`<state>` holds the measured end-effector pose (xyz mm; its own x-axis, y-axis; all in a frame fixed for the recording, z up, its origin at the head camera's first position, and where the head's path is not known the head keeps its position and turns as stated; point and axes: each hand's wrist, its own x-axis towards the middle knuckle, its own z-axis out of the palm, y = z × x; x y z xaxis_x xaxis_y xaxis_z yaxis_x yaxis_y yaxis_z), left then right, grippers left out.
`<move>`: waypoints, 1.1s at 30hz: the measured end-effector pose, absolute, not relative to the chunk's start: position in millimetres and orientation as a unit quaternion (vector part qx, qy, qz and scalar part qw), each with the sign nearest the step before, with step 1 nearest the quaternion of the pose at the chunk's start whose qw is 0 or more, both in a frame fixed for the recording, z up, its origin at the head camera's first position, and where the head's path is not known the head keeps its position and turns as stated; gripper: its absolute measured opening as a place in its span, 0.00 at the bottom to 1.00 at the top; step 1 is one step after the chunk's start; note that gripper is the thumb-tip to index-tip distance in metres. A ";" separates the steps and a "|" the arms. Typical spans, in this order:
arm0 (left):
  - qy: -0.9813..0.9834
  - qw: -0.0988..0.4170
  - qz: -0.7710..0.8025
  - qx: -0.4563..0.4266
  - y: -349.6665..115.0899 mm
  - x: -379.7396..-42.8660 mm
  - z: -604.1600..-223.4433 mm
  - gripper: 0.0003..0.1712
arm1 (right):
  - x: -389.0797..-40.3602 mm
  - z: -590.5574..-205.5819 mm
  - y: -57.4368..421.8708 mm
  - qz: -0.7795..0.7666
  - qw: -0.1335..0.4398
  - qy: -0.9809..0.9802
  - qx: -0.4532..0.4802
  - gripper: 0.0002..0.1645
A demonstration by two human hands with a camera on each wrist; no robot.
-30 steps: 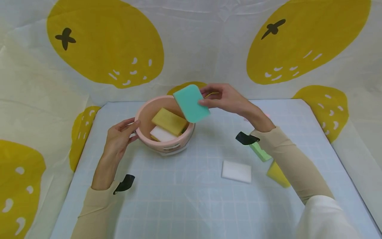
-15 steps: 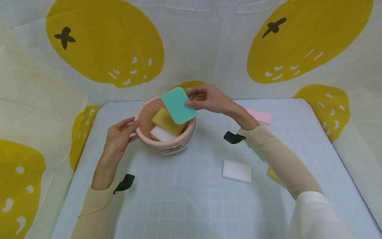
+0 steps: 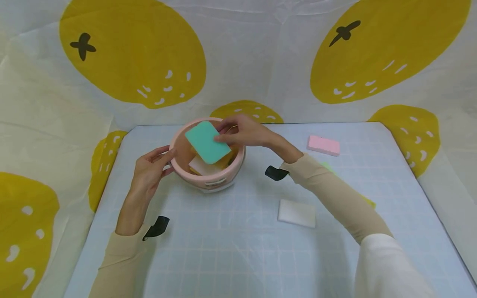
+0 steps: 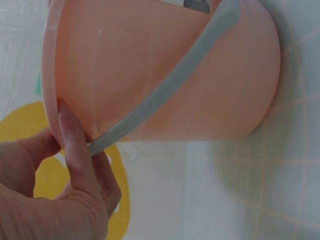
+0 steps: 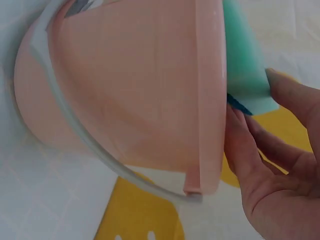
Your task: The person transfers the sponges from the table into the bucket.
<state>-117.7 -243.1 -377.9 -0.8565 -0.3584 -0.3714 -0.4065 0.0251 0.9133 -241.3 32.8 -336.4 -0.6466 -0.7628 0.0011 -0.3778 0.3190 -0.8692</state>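
Note:
A pink bucket (image 3: 186, 174) with a grey handle (image 4: 160, 95) stands at the back of the table, left of centre. My left hand (image 3: 147, 170) grips its left rim, thumb on one side and fingers on the other. In my right hand (image 3: 246, 131) a teal sponge (image 3: 207, 142) is pinched by one edge, tilted over the bucket's mouth. The right wrist view shows the sponge's dark blue underside (image 5: 239, 104) close to the rim. Beneath the sponge, inside the bucket, a white sponge (image 3: 203, 167) shows, with yellow parts partly hidden.
A white sponge (image 3: 296, 213) lies on the table right of centre. Further back on the right is a pink sponge (image 3: 323, 145). Green and yellow pieces (image 3: 369, 200) are mostly hidden by the right forearm. A lemon-patterned cloth (image 3: 257, 82) hangs behind the table.
My right hand has carried the teal sponge left and slightly down, from the bucket's right edge to over its mouth. The left hand has stayed on the rim.

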 end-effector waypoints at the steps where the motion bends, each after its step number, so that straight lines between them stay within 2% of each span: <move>1: 0.716 0.019 0.644 -0.267 -243.0 -117.9 -377.8 0.41 | -241.4 -337.3 30.6 -0.448 0.212 0.787 -0.367 0.23; 20: 0.716 0.015 0.646 -0.266 -242.0 -118.1 -376.5 0.39 | -233.0 -352.1 -8.8 -0.335 0.191 0.790 -0.477 0.17; 33: 0.712 0.015 0.649 -0.267 -241.7 -117.1 -376.3 0.38 | -225.2 -354.6 -14.2 -0.287 0.179 0.821 -0.460 0.19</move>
